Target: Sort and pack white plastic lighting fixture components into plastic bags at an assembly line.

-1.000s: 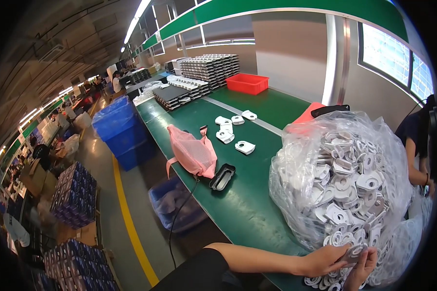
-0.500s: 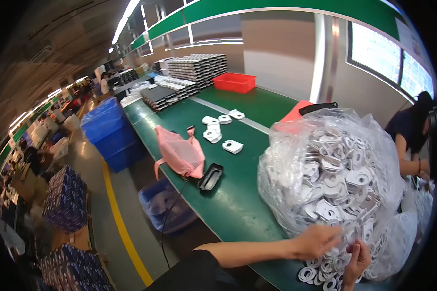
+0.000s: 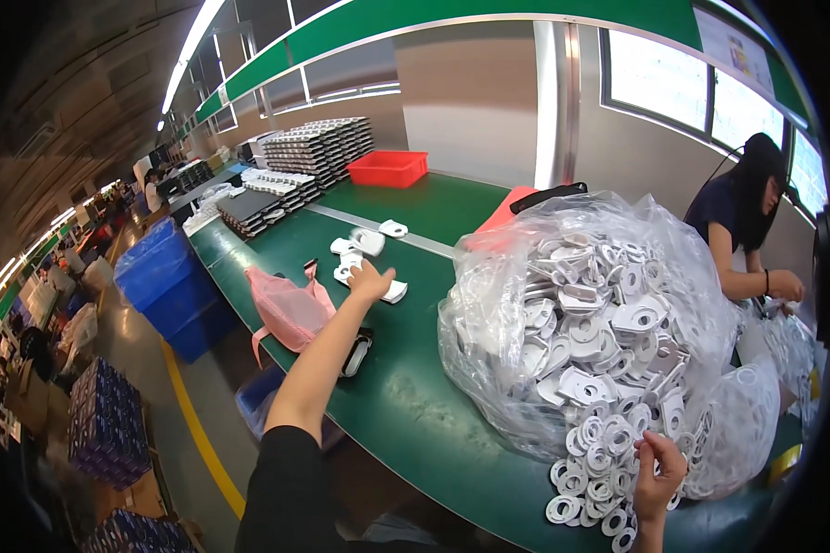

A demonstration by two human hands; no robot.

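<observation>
Several white plastic parts (image 3: 364, 251) lie scattered on the green worktop (image 3: 406, 387), far left of the big clear bag (image 3: 586, 318). Left hand (image 3: 369, 278), grip spread and empty, reaches among them; right hand (image 3: 657, 475) pinches white rings (image 3: 588, 479) at the bag's foot.

head view: worn high | faces down-forward along green conveyor table (image 3: 406, 405) | close
</observation>
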